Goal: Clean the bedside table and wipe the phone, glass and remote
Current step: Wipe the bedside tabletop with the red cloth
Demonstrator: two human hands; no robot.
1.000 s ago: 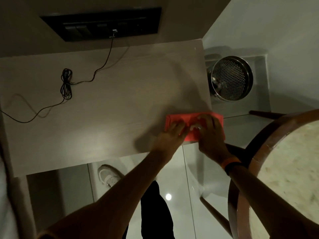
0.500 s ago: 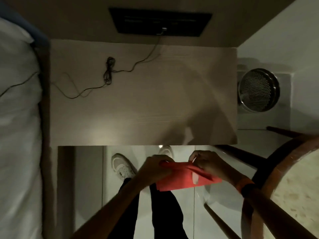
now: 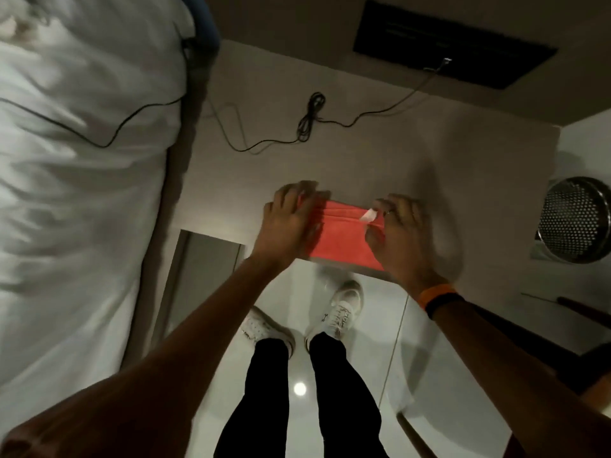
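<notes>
**Folded red cloth held at the front edge of the bedside table**

Where the view began nearest the camera, two bare forearms were seen reaching forward over black trouser legs (image 3: 294, 391) and white shoes (image 3: 340, 309) planted on a glossy pale floor (image 3: 380, 375). An orange and black wristband (image 3: 441, 299) was worn on the right arm. Just beyond, a folded red cloth (image 3: 340, 236) was laid at the front edge of the bedside table (image 3: 413, 153), with its near side overhanging the edge. The left hand (image 3: 291, 223) was pressed flat on the cloth's left end, its fingers extended and close together. The right hand (image 3: 403, 233) was set on the right end, where a small white tag (image 3: 367, 215) was pinched between thumb and fingertips; a ring was visible on one finger. Farther back on the light wood top, a thin black cable (image 3: 310, 117) was coiled in a loose bundle, with one run led to a dark wall panel (image 3: 453, 44) and another trailed left across white bedding (image 3: 82, 160). To the right of the table, a perforated metal bin (image 3: 575, 219) was seen on the floor. The phone, glass and remote could not be seen anywhere in the view.
</notes>
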